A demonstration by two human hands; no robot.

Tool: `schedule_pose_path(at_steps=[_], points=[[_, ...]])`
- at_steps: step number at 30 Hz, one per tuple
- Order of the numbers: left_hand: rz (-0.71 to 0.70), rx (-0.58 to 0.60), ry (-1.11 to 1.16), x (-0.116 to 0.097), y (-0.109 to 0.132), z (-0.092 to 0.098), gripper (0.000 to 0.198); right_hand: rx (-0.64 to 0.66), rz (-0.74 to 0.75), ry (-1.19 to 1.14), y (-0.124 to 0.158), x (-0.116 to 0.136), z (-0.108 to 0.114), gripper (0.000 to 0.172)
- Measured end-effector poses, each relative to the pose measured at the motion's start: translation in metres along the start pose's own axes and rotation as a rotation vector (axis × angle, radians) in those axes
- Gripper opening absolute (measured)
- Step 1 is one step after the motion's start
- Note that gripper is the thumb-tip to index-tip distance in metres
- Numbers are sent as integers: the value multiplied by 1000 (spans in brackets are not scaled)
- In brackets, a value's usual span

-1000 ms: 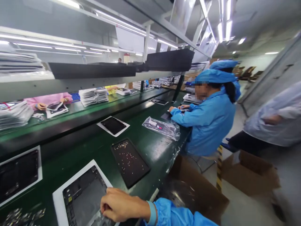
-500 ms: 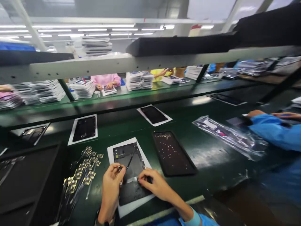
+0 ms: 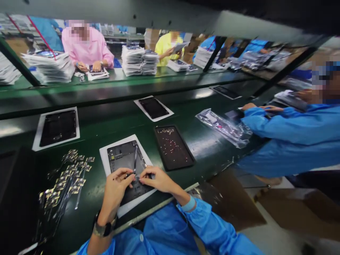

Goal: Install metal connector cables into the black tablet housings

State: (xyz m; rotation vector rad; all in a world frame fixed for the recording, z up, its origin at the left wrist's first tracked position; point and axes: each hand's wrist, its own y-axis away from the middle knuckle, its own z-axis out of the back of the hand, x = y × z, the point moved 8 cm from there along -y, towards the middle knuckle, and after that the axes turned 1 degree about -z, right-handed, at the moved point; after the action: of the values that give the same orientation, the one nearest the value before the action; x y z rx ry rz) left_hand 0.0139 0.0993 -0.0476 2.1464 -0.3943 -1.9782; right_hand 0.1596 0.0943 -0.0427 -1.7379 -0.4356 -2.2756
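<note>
- The person's left hand (image 3: 117, 182) is pinched at the fingertips around the lower end of a dark, narrow, ribbon-like strip (image 3: 136, 157).
- The right hand (image 3: 160, 180) sits just beside it, thumb and fingertips drawn together; whether they grip anything is too small to tell.
- The strip lies over a black, shallow, rectangular housing (image 3: 120, 159), which rests on a white paper sheet (image 3: 124, 210) on the dark green, glossy tabletop (image 3: 111, 122), in front of the person.
- The strip looks very light and limp; it would probably bend or twist easily, and a sharp crease could harm it. The ends seem the better place to hold, with a soft pinch of 2 fingertips.
- The housing seems thin, light and fairly stiff. Its outer edges look the safest hold, since small parts line the inner rim.
- The paper may slide on the glossy surface, so the housing could shift under a sideways push.
- To the left, a loose pile of dark ribbon parts with gold-coloured ends (image 3: 65, 180) looks prone to tangling; lifting 1 by its end seems wise.
</note>
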Motion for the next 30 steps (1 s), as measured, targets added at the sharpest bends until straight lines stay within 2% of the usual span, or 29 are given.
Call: schedule_pose_path(at_steps=[4, 9, 19, 30], points=[[47, 47, -37, -1, 1, -7, 21, 72, -37, -25, -3, -2, 2, 20], [49, 55, -68, -3, 0, -10, 20, 151, -83, -53, -6, -7, 2, 20], [107, 114, -126, 6, -2, -16, 15, 142, -115, -35, -9, -8, 1, 17], [133, 121, -86, 11, 0, -14, 19, 118, -111, 3, -8, -6, 4, 14]])
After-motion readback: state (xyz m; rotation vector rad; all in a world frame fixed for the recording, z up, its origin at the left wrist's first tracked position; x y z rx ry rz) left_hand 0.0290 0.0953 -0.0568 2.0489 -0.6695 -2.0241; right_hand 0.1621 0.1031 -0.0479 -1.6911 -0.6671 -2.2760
